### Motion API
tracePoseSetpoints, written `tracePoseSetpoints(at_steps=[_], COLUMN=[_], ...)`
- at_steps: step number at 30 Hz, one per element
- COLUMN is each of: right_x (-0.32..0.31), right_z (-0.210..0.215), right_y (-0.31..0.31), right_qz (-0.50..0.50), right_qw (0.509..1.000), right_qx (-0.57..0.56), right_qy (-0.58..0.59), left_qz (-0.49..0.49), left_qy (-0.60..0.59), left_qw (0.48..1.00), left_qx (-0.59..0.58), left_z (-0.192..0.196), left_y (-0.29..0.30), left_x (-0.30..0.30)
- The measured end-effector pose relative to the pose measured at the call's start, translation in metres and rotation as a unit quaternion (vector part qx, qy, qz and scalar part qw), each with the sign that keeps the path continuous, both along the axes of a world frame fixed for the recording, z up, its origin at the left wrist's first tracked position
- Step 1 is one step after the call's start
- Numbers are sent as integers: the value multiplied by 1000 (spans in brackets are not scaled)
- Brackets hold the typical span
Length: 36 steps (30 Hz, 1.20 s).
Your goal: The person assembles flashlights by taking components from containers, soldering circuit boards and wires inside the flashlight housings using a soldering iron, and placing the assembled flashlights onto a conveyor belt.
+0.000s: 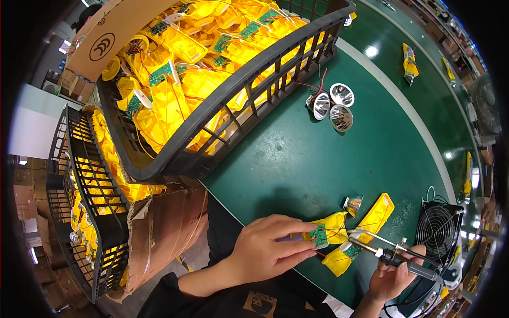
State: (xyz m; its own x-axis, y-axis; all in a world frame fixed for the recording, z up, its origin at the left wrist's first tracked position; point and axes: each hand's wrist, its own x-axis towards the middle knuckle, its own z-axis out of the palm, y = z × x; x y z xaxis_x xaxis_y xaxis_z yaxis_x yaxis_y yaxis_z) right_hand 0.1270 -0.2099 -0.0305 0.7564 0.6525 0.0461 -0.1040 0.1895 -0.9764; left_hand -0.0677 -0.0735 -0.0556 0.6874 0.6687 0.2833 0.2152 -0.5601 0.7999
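Note:
My left hand (275,245) is closed, its thumb and fingers pinching a small green circuit board (319,236) with thin red wires. Beside that board lies a yellow plastic housing (333,225). My right hand (395,276) grips a soldering iron (407,264), which has a bent metal tube alongside its shaft. The iron points left, its tip close to the wires over the housings; whether it touches them I cannot tell. Under the tip is a second yellow housing (377,214) with its own green board. A small silver reflector (352,205) sits just behind.
A black crate (228,103) heaped with yellow housings stands at the back left, above another filled crate (101,183). Three silver reflectors (341,117) rest on the green table (275,153). At right are a black fan (439,225) and a belt carrying yellow lamps (410,63).

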Motion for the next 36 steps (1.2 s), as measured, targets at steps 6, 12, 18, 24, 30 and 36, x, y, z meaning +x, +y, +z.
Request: tracePoseSetpoints(at_steps=[6,12,18,24,30,36], right_x=[1,-3,-7,-10,-11,-16], right_z=[-10,-9,-9,-11,-9,-11], right_y=[-5,-5,-3,-1,3,9], right_qz=[24,15,30,20,31,-62], right_qw=[995,996,996,994,998,992], right_qx=[41,18,-27,-17,2,-18], right_qy=[-84,-82,-85,-108,-62,-107], left_qz=[-5,38,48,54,59,71], left_qy=[34,56,25,-3,-12,-23], left_qw=[999,998,998,998,998,997], left_qx=[-22,5,-15,-30,10,25], left_z=[7,7,1,0,-1,-3], left_y=[3,-6,-9,-9,-11,-13], left_x=[2,4,6,4,4,4])
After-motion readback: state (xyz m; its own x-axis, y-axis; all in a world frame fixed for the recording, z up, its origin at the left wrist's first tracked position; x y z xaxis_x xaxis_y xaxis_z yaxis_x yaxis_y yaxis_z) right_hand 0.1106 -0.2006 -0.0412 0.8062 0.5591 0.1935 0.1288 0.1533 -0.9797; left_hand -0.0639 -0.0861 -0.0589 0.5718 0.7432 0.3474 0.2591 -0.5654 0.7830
